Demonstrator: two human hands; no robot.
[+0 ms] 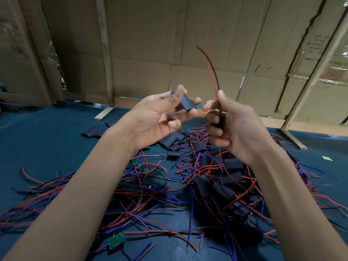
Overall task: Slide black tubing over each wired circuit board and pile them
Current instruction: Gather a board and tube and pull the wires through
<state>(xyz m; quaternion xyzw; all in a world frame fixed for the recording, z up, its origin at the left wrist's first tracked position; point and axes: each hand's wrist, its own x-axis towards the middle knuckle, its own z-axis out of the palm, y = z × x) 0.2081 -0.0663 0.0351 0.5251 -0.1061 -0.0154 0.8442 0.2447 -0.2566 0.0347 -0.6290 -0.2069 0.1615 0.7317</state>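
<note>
At the bottom of the frame, a small green circuit board [117, 240] lies among a loose tangle of red, blue and black wires [143, 200] on the dark teal table cover [37, 144]. To the right of centre, a pile of boards already covered with black tubing [216, 185] is mixed with the wires. Two bare forearms rise over this clutter and hide part of it.

In the centre, the left hand [156, 119] pinches a short flat piece of black tubing [187, 103] between thumb and fingertips. Just beside it, the right hand [231, 125] grips a wired board; its red and black wires [211, 68] stand upward, while the board itself is hidden in the curled fingers.

More loose black tubing pieces [94, 131] lie behind the left wrist. Farther back stands a brown cardboard wall [169, 44] with wooden strips. The print on the cardboard in the upper right is too blurred to read.
</note>
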